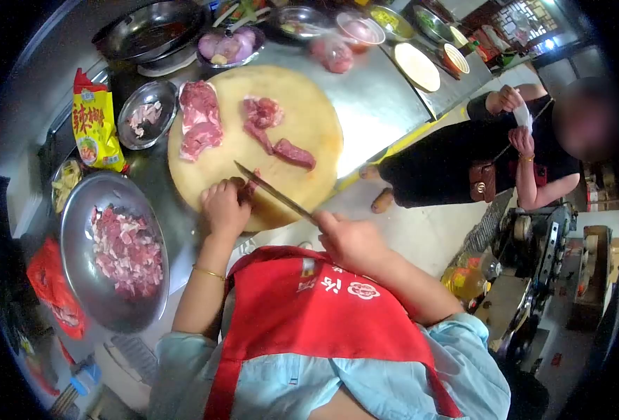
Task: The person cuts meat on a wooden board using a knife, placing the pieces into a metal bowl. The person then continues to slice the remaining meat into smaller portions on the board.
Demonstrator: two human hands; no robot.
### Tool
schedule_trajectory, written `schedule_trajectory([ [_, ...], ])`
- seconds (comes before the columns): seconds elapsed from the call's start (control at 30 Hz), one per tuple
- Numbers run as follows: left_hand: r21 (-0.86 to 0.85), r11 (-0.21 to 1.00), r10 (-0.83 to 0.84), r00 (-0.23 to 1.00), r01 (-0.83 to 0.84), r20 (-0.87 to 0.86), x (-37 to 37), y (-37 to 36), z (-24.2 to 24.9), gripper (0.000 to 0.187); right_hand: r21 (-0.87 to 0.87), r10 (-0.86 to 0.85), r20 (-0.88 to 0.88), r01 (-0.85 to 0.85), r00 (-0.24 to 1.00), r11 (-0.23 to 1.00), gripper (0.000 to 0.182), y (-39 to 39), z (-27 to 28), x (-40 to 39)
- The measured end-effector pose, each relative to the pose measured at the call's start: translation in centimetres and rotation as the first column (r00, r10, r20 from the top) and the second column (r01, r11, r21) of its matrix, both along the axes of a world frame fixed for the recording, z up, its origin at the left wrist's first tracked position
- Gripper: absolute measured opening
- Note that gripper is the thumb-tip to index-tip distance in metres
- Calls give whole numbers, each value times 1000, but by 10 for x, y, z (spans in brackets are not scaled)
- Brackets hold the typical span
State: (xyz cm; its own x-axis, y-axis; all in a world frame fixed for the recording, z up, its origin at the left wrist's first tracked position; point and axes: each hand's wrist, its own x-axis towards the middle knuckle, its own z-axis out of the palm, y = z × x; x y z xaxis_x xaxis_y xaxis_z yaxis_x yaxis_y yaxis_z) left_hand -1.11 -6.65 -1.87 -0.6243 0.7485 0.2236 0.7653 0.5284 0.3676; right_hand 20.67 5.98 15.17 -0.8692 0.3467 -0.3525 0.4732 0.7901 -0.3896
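My left hand's fingers curl together, pinning a raw meat strip on the near side of the round chopping board; my right hand's clamp the kitchen knife. The strip should be light, soft and slippery, best pressed under tucked fingertips.
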Motion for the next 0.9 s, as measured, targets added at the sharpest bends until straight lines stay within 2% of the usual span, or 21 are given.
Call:
schedule_trajectory([
  [0.03, -7, 1000, -11, 1000, 11, 17, 1, 2, 2, 22, -6, 5, 44, -5, 999, 1000, 32, -1, 4, -2],
  [0.13, -32, 999, -41, 999, 42, 31, 0, 0, 9, 18, 51, 49, 20, -50, 999, 997, 27, -2, -15, -6],
  [0.23, -39, 997, -73, 997, 74, 24, -3, 2, 11, 14, -76, 36, 266, -16, 963, 997, 26, 1, -4, -29],
  [0.3, -45, 996, -71, 995, 74, 65, -4, 3, 11, 13, -34, 47, 173, -42, 984, 999, 25, 7, -43, -54],
  [0.33, -17, 997, -69, 997, 70, 28, -3, 4, 7, 10, -1, 56, 122, -56, 991, 998, 25, 11, -59, -64],
  [0.43, 52, 996, -68, 997, 66, 27, -3, 0, 5, 9, 4, 107, -24, -107, 994, 994, 22, 14, -72, -77],
  [0.47, 113, 992, -60, 998, 60, -6, -3, -2, 3, 10, -21, 86, -19, -86, 996, 996, 21, 13, -69, -67],
  [0.53, 120, 991, -58, 998, 56, 13, -3, -4, 0, 10, -59, 55, -14, -56, 998, 997, 21, 18, -52, -27],
  [0.6, 146, 988, -62, 998, 57, 28, -2, -1, -3, 10, -40, -23, 266, 34, 964, 999, 23, 22, -26, 4],
  [0.7, 164, 983, -94, 995, 89, 28, -1, -3, 2, 10, -64, -17, 105, 24, 994, 998, 25, 33, -22, 33],
  [0.73, 146, 984, -107, 994, 102, 29, 0, -9, 7, 12, -306, -174, 139, 209, 975, 929, 26, 34, -15, 31],
  [0.77, 130, 986, -109, 993, 103, 35, 1, -15, 9, 15, -250, -156, 88, 173, 984, 953, 26, 30, -19, 31],
  [0.83, 218, 976, -34, 999, 26, 35, 1, -19, -1, 23, -137, -114, 5, 114, 993, 984, 27, 18, -29, 34],
  [0.9, 307, 952, -10, 999, -2, 35, 6, -25, -11, 26, -80, -80, 44, 83, 996, 993, 27, 2, -30, 33],
])
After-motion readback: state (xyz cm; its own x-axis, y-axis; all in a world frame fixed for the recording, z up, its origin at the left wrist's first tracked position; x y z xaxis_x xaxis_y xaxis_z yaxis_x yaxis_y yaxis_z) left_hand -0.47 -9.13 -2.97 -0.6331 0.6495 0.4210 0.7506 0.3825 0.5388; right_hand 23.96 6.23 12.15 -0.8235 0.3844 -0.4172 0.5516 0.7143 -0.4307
